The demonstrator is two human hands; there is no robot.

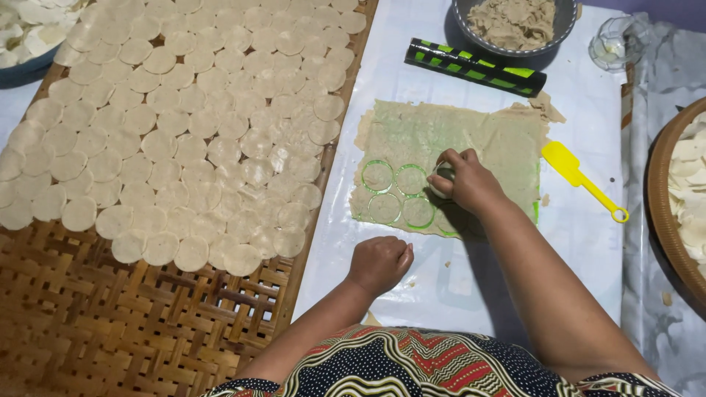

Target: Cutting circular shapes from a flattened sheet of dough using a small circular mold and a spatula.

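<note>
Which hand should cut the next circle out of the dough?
Probably the right hand: its fingers already press the round cutter into the dough sheet beside the cut circles. The left hand rests closed below the sheet.

This looks like a home food-making spot, set up for hand-made crackers or wafers. Under the right hand's fingers (450, 163) lies a thin rolled dough sheet (456, 158) with rounds cut into it, spread on a plastic-covered desk (471, 279). Left of the fingers, a woven bamboo tray (110, 323) carries rows of cut dough discs (191, 125). Beyond the fingers sit a rolling pin (474, 68) and a bowl of dough scraps (515, 26); to their right, a yellow scraper (581, 178).
</note>
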